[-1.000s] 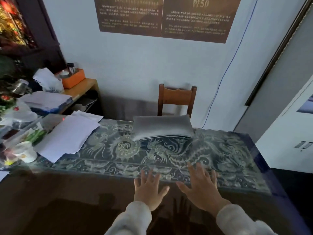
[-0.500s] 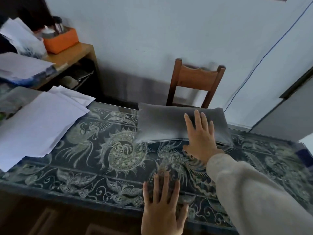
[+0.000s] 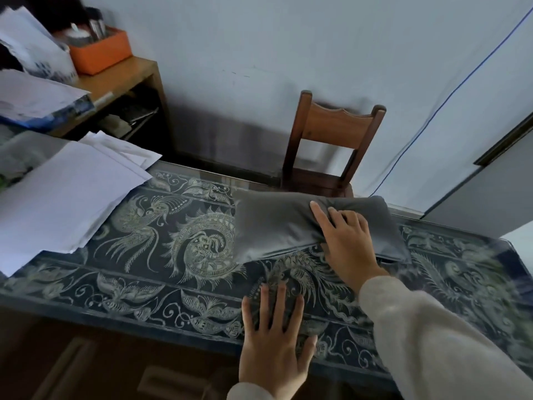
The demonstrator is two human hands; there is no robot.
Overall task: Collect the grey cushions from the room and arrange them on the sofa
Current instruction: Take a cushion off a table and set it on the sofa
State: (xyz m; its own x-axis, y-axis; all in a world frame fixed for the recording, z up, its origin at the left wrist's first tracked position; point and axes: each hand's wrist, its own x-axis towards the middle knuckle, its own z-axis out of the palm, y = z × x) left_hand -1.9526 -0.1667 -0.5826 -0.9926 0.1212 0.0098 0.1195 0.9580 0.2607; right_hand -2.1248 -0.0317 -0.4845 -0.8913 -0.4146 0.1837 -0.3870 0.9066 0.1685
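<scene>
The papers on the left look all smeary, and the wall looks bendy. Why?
Head view: the papers at the left edge are smeared by motion blur; the grey cushion and right hand near the middle look sharper. The wide-angle lens bows the blue wall line.

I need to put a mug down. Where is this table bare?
Bare cloth lies between the white papers and the grey cushion, and right of the cushion toward the table corner. The left end is crowded with papers; the left hand presses the near edge.
</scene>
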